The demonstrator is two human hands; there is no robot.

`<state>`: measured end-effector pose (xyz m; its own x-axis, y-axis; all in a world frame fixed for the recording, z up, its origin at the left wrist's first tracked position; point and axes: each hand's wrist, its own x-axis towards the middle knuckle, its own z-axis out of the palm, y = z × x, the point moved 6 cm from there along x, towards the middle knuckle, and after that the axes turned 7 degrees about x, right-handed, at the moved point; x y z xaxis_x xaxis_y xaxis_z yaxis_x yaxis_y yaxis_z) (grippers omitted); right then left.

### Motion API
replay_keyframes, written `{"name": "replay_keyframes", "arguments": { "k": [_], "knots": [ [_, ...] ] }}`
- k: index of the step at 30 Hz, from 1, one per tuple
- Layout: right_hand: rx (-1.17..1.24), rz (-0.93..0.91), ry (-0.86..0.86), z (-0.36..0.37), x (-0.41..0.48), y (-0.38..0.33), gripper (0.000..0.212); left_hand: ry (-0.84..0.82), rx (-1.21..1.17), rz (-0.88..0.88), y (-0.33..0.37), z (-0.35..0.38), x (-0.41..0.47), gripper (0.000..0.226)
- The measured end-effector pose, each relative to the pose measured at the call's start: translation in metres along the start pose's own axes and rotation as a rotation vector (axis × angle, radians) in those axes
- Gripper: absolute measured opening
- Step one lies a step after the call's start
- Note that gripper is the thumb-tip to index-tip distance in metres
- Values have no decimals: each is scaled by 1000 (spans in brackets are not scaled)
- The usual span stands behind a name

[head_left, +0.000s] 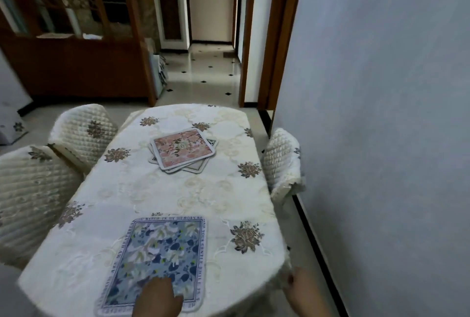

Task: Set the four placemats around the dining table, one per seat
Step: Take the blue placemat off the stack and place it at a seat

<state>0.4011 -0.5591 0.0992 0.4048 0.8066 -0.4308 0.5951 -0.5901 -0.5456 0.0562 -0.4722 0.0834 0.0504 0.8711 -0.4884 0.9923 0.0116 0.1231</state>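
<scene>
A blue floral placemat (pixel 157 260) lies flat at the near end of the dining table (pixel 127 189). My left hand (pixel 158 297) rests palm down on the mat's near edge and grips nothing. Further along, at the middle of the table, is an untidy stack of placemats (pixel 181 150) with a pink floral one on top and the corners of others showing beneath it. My right hand (pixel 302 291) is blurred at the near right corner of the table, beside the hanging tablecloth, and I cannot make out its fingers.
Two quilted cream chairs, one at the far left (pixel 82 133) and one nearer (pixel 33 194), stand along the table's left side. A third chair (pixel 282 161) sits on the right, close to the grey wall (pixel 381 138). A wooden cabinet (pixel 76 67) and a tiled hallway (pixel 211 72) lie beyond.
</scene>
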Motion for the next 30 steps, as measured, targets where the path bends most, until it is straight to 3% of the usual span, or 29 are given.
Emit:
{"name": "replay_keyframes", "arguments": {
  "k": [3, 7, 12, 17, 22, 26, 30],
  "knots": [
    [-8, 23, 82, -66, 3, 52, 22, -109, -196, 115, 86, 4, -6, 51],
    [-36, 19, 85, -135, 10, 102, 18, -26, 149, 114, 168, -2, -29, 43],
    [-38, -92, 92, -184, 38, 118, 15, 58, 62, 92, 196, -28, -24, 37],
    [-57, -203, 59, -202, 91, 86, 22, 34, 94, -38, 174, -42, 9, 38],
    [-55, -288, 14, -220, 169, 30, 21, 70, -34, -157, 166, -56, 69, 30],
    [-93, -327, 4, -237, 241, -12, 21, 28, -95, -208, 178, -64, 132, 43],
    [-146, -374, -27, -247, 295, -54, 18, 85, -178, -255, 193, -85, 167, 36]
  ]
}}
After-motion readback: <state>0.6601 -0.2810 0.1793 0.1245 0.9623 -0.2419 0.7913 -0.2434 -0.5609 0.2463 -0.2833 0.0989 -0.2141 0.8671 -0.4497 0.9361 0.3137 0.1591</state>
